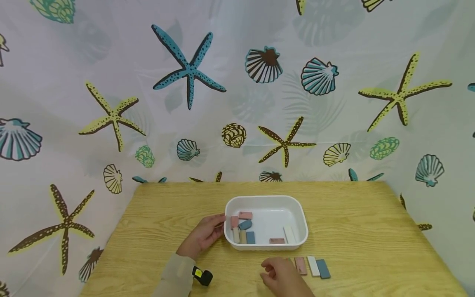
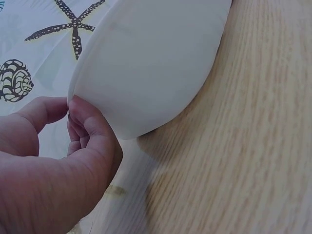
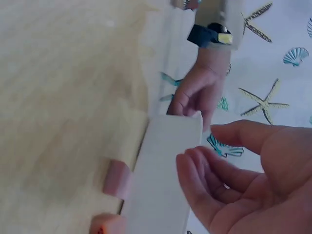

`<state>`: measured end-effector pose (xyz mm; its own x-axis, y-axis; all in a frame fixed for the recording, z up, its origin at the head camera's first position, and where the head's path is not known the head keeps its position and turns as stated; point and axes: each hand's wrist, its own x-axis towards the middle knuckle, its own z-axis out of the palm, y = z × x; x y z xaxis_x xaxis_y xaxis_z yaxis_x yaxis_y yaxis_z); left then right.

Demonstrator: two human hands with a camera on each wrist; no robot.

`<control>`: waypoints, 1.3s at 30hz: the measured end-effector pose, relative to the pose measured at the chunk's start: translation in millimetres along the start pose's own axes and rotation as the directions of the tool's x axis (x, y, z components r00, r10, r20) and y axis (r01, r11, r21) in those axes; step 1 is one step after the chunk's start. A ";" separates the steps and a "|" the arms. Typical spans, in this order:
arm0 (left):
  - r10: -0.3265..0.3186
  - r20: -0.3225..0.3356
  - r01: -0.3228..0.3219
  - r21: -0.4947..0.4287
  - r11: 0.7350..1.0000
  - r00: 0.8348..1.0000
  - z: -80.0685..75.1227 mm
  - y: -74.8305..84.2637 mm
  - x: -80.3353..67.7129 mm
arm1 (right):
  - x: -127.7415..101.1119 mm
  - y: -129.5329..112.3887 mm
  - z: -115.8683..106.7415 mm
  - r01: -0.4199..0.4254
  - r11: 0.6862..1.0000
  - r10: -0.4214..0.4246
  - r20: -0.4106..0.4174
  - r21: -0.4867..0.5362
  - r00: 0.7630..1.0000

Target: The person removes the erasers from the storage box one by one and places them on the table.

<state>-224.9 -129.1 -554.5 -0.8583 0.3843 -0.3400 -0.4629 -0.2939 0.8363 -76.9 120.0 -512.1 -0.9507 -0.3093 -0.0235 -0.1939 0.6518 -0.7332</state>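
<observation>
Left forearm in a beige long sleeve (image 1: 177, 275); black wrist-mounted camera (image 1: 203, 276) with a yellow tag at the cuff. Both hands bare.

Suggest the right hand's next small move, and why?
Probably reach right and pinch the pink block: the right hand is loosely curled, holding nothing, beside the blocks lying outside the white tray, which the left hand steadies.

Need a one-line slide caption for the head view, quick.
Left hand steadies a white tray of colored blocks while the right hand hovers beside three blocks on the wooden table.
</observation>
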 end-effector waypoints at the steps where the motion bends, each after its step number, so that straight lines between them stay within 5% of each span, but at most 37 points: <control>1: 0.000 -0.002 0.000 0.000 1.000 1.000 0.6 0.4 -0.4 | 0.6 -2.8 -3.4 -0.013 0.999 0.013 -0.001 0.040 1.000; 5: 0.001 -0.001 -0.001 -0.008 1.000 1.000 2.4 1.4 -2.1 | 3.4 -7.5 -17.3 -0.016 0.987 0.027 -0.067 0.160 0.997; 12: -0.004 0.007 0.004 -0.020 1.000 1.000 1.8 1.9 -1.8 | 15.6 2.2 -45.3 -0.067 0.982 0.096 -0.162 0.176 0.982; 22: -0.011 0.007 0.011 -0.039 0.999 1.000 0.9 1.6 0.9 | 45.7 29.0 -85.9 -0.227 0.908 0.222 0.055 0.351 0.974; 29: -0.008 0.009 0.008 -0.041 0.999 1.000 -0.3 1.2 0.5 | 63.3 27.2 -90.9 -0.231 0.973 0.231 -0.013 -0.017 0.973; 33: -0.003 0.000 0.003 -0.037 0.999 1.000 0.1 0.9 0.8 | 70.8 24.9 -87.7 -0.240 0.957 0.236 -0.040 -0.162 0.971; 39: 0.021 0.015 -0.021 -0.032 0.999 1.000 0.7 -0.5 0.8 | 76.5 23.3 -74.8 -0.251 0.891 0.224 -0.115 -0.379 0.968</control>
<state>-225.2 -128.0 -554.9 -0.8646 0.3911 -0.3155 -0.4517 -0.3296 0.8291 -172.3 163.4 -480.2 -0.9913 -0.0739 -0.1087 -0.0259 0.9206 -0.3898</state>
